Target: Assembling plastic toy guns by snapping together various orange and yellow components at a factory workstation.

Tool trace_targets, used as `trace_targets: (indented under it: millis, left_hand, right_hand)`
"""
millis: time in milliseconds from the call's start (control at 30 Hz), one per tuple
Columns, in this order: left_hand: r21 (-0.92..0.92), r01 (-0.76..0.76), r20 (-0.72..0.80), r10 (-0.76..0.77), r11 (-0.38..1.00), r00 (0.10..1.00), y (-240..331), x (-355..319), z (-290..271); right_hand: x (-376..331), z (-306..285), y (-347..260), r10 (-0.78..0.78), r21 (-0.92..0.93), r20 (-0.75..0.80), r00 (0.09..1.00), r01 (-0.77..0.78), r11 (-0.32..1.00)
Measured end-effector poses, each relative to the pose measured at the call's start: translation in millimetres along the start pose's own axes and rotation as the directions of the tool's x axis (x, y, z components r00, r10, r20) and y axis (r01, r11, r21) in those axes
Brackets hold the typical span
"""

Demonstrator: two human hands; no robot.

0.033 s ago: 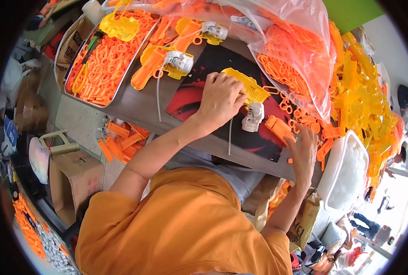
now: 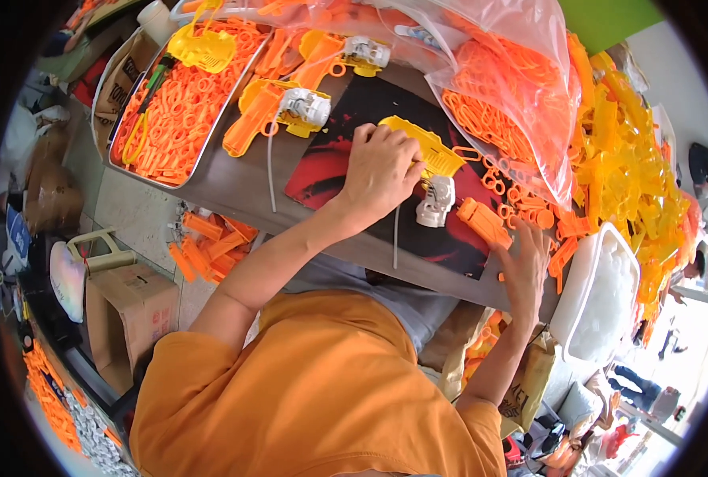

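My left hand (image 2: pixel 382 168) curls over a yellow plastic shell (image 2: pixel 427 147) with slots along it, fingers closed on its near left edge. Against the shell's lower side sits a white moulded mechanism (image 2: pixel 436 201). A thin pale tube (image 2: pixel 396 237) hangs beside it toward the table's front edge. To the right lies an orange toy-gun body half (image 2: pixel 484 223) on the dark mat. My right hand (image 2: pixel 525 266) is at its right end, thumb and fingers apart, reaching beside small orange ring-shaped pieces (image 2: pixel 521 194). Whether the fingertips touch anything is unclear.
Toy-gun assemblies (image 2: pixel 278 111) lie at the back left, beside a metal tray (image 2: pixel 187 184) of small orange parts. A clear bag (image 2: pixel 505 87) of orange pieces stands behind. Yellow shells (image 2: pixel 628 167) pile up at right, near a white bin (image 2: pixel 601 298). A cardboard box (image 2: pixel 131 318) stands low left.
The table and everything on it sit slightly farther left in the view. Both hands keep nearly the same positions, the left still on the yellow shell.
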State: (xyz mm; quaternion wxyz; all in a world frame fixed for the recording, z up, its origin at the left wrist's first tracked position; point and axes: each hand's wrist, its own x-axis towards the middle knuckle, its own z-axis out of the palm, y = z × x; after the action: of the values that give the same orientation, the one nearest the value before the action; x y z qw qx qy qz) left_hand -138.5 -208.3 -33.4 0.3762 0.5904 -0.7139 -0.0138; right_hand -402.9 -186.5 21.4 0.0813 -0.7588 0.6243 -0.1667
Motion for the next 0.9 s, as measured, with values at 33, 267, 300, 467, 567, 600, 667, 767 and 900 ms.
trace_targets:
  millis: [33,267,300,467,567,600,667,767,900]
  left_hand:
    - [-0.008,-0.006,0.01,0.006,1.0,1.0,3.3,1.4,0.4]
    - [-0.051,-0.023,0.008,0.024,0.998,1.0,0.7,2.1,-3.8]
    - [-0.095,-0.032,-0.089,0.023,0.995,0.996,11.8,0.8,-12.1]
    - [-0.222,-0.099,0.011,0.104,0.97,0.995,46.3,-18.8,-23.0]
    - [-0.514,0.398,0.384,-0.212,0.76,0.899,56.8,-21.3,-39.1]
    - [-0.67,0.464,0.389,-0.258,0.579,0.884,55.5,-21.4,-38.9]
    - [-0.697,0.622,0.55,-0.29,0.356,0.783,46.4,-18.4,-45.9]
    - [-0.575,0.52,0.54,-0.184,0.632,0.821,30.8,-12.1,-51.2]
    - [-0.561,0.251,0.241,-0.135,0.789,0.961,18.0,-10.9,-36.7]
  right_hand:
    - [-10.1,3.9,10.0,-0.043,-0.203,0.037,0.998,0.05,0.978]
    - [-3.8,-1.1,18.8,0.019,0.134,0.05,0.999,-0.025,0.991]
    - [-4.8,-4.8,19.3,0.169,0.335,0.153,0.974,-0.212,0.918]
    - [-6.9,7.2,-12.9,0.308,0.84,-0.041,0.95,-0.134,0.525]
    - [-31.7,36.9,-61.7,-0.134,0.279,-0.473,0.871,0.291,0.915]
    - [-39.7,55.5,-62.8,-0.343,0.23,-0.422,0.839,0.465,0.855]
    - [-36.5,65.5,-82.9,-0.499,0.362,-0.287,0.818,0.575,0.734]
    - [-41.9,70.4,-80.8,-0.336,0.351,-0.521,0.785,0.556,0.754]
    - [-15.7,63.5,-83.7,0.034,0.454,-0.391,0.92,0.161,0.876]
